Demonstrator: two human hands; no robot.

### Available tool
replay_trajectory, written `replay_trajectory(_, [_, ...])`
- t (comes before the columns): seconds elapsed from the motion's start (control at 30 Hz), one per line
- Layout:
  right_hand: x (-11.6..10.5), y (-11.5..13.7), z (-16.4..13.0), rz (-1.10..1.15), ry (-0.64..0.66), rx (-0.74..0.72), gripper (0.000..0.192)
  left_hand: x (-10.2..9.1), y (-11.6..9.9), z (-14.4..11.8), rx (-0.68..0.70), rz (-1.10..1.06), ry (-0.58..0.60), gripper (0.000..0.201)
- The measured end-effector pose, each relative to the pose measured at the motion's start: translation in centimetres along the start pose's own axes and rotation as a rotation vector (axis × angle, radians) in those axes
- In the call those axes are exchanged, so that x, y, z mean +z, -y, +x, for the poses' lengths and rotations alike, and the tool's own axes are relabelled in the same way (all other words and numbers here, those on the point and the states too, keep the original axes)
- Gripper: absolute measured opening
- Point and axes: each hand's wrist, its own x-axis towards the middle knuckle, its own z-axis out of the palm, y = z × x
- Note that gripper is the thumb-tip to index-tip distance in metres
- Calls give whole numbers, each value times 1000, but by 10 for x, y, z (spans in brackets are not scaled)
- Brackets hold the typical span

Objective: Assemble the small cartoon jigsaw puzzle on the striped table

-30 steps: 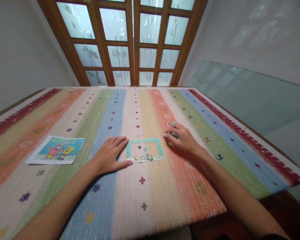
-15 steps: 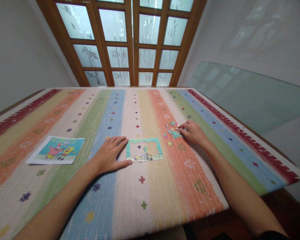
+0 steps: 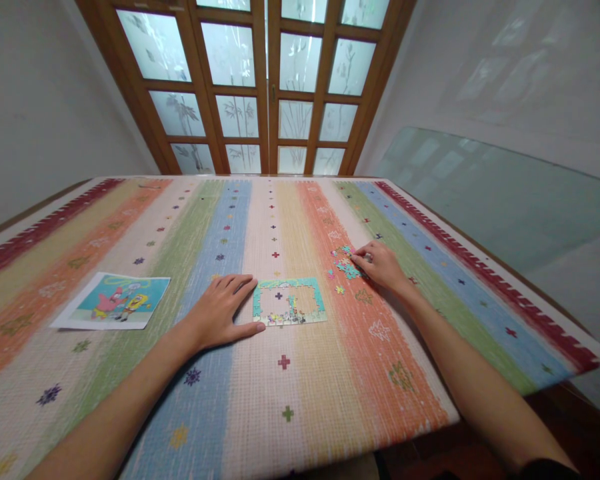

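Observation:
A partly assembled jigsaw puzzle (image 3: 321,308) lies flat on the tablecloth, its frame joined and its middle partly filled, with the cloth showing through a gap. My left hand (image 3: 225,310) rests open at its left side, the fingers at the upper left corner and the thumb at the lower left one. To the right is a small pile of loose jigsaw pieces (image 3: 347,269), mostly turquoise. My right hand (image 3: 381,267) is over the pile's right side, thumb and fingers pinched together on what looks like a small piece, mostly hidden by the fingers.
A printed cartoon picture (image 3: 123,300) lies on the left, with a pink figure and a yellow one. The striped tablecloth (image 3: 260,393) covers the table, whose front edge is near me. A frosted glass panel (image 3: 480,180) stands at the right, and wooden glazed doors (image 3: 266,93) are behind.
My right hand has shifted slightly left over the loose pieces, its fingers drawn closer together. My left hand and the assembled puzzle have stayed in place.

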Motion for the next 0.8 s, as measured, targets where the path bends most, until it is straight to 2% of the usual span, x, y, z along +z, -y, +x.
replay_trajectory(0.37, [-2,-2,-1,-38,-23,23,25,0,0,0,11,-13,-20,82])
replay_trajectory(0.8, [0,1,0,-6,51,4,17,-2,-1,1,2,12,5,83])
